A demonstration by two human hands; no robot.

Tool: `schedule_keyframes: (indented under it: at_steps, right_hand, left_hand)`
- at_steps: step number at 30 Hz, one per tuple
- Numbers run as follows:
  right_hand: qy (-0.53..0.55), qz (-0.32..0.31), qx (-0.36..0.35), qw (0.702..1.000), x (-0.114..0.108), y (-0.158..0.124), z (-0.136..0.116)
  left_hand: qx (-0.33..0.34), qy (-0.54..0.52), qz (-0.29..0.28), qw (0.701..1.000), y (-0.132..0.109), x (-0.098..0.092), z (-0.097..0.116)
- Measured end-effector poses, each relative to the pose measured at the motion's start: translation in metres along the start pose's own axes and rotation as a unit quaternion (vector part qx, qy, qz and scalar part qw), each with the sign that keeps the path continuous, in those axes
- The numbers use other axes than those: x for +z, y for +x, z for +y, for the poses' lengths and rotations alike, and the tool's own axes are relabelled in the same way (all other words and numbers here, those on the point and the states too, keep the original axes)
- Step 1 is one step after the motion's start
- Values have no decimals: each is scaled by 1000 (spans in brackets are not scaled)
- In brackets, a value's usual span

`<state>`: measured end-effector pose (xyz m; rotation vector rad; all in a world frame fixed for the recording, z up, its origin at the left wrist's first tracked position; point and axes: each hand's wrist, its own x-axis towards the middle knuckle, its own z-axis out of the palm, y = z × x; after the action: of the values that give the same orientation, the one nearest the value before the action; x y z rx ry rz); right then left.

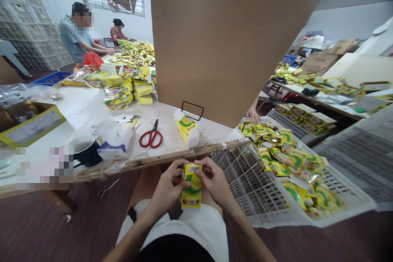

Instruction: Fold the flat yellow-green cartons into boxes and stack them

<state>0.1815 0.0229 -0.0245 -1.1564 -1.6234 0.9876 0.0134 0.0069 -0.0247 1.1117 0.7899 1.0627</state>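
A small yellow box (193, 190) with a green band and a barcode at its top end is held upright above my lap. My left hand (172, 184) grips its left side, thumb on the front face. My right hand (213, 180) closes on its upper right edge, with fingertips at the top. Just beyond, on the table edge, a stack of flat yellow cartons (188, 132) leans by a black wire stand (193, 110). Red-handled scissors (151, 136) lie left of that stack.
A white plastic crate (346, 184) full of yellow packets stands at my right. A large cardboard sheet (227, 45) rises behind the table (162, 116). A dark mug (86, 151) and a tissue pack (113, 147) sit at left. Two people work at the far left; another person's hand (253, 115) shows beside the crate.
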Motion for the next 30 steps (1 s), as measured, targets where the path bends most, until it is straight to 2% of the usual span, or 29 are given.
schedule_keyframes:
  at_steps: [2,4,5,6,7,8,9,10,12,14,16,18,21,25,30]
  right_hand:
    - [-23,38,-25,999,-10,1,-4]
    - [-103,157,-75,979,-37,7,-10]
    - [-159,246,-99,951,-56,12,-13]
    - [-221,356,-112,901,-76,18,-14]
    - [-276,439,-116,847,-95,24,-14]
    - [-311,492,-118,804,-111,31,-13]
    - [-330,504,-118,790,-122,37,-10]
    - [-337,490,-114,796,-127,42,-5]
    - [-326,400,-88,852,-120,53,7]
    - [-308,282,-48,907,-95,64,19]
    - [-301,226,-28,926,-66,78,29]
    - [-305,207,-15,929,-40,95,34]
    - [-328,189,14,926,-17,120,38]
    - [-365,137,62,919,-1,141,41]
    - [-391,100,110,908,5,147,42]
  left_hand:
    - [11,25,7,1000,1,4,-5]
    - [28,66,20,997,2,4,-8]
    - [34,88,25,995,3,3,-9]
    - [38,106,32,993,4,1,-9]
    - [40,119,39,991,5,-2,-9]
    - [41,128,49,990,6,-5,-9]
    - [42,133,60,988,7,-8,-9]
    - [43,136,71,987,8,-10,-9]
    - [45,138,82,986,9,-12,-10]
    - [39,142,78,986,9,-12,-10]
    - [32,151,73,985,10,-13,-10]
    - [33,162,73,984,10,-16,-8]
    - [38,171,82,981,10,-22,-6]
    - [41,172,84,981,11,-24,-8]
    - [37,160,77,983,12,-22,-13]
